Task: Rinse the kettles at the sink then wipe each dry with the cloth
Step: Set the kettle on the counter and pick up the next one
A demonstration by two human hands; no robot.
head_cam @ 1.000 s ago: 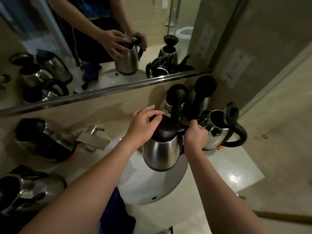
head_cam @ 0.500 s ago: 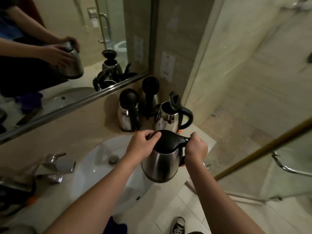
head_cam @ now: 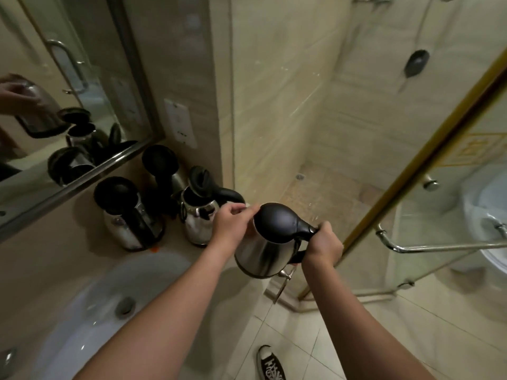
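You hold one lidded kettle [head_cam: 270, 244] at frame centre, right hand [head_cam: 323, 242] gripping its handle, left fingers [head_cam: 241, 211] at the lid rim, beside three open-lidded kettles [head_cam: 131, 215] on the counter [head_cam: 178, 248]; no cloth shows, so wiping likely remains.

No text, label, brand or number can be read anywhere; the shoe's [head_cam: 271, 363] white markings are illegible.

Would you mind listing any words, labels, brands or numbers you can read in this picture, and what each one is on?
No text can be read.
Shoe: white marks on the black upper, too blurred to read.
Wall plate beside the mirror: no readable marking.
Gold square pattern behind the glass door: ornament, not letters.
Held kettle and the three kettles on the counter: no visible brand or label.
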